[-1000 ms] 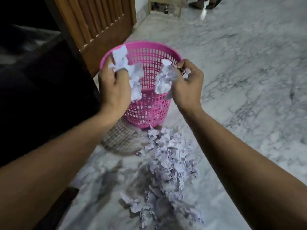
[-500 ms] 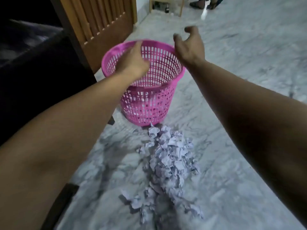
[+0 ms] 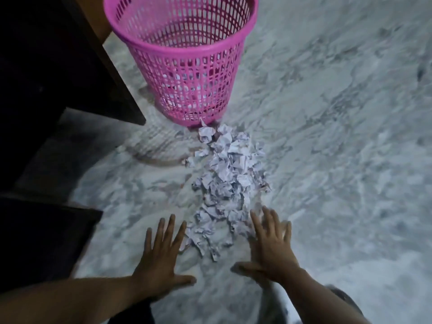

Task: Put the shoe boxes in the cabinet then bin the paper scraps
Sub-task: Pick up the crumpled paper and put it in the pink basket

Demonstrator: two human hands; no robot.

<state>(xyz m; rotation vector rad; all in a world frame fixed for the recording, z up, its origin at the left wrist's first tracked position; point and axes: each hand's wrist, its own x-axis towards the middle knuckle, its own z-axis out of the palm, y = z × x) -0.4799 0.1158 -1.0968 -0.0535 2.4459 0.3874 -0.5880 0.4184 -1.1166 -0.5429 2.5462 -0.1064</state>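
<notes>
A pile of crumpled white paper scraps [image 3: 228, 181] lies on the marble floor, running from the foot of a pink mesh bin [image 3: 184, 59] toward me. Some white scraps show through the bin's lower mesh. My left hand [image 3: 161, 256] is flat and open, fingers spread, just left of the pile's near end. My right hand [image 3: 271, 244] is open too, fingers spread, at the pile's right near edge and touching the closest scraps. Neither hand holds anything. No shoe boxes are in view.
Dark furniture [image 3: 46, 90] fills the left side, with a wooden door edge [image 3: 95, 17] behind the bin. Grey-white marble floor [image 3: 339, 136] stretches to the right. The frame is slightly motion-blurred.
Both hands held scraps over the bin, let them go into it, then came down to the floor on either side of the pile's near end. The view tilted downward.
</notes>
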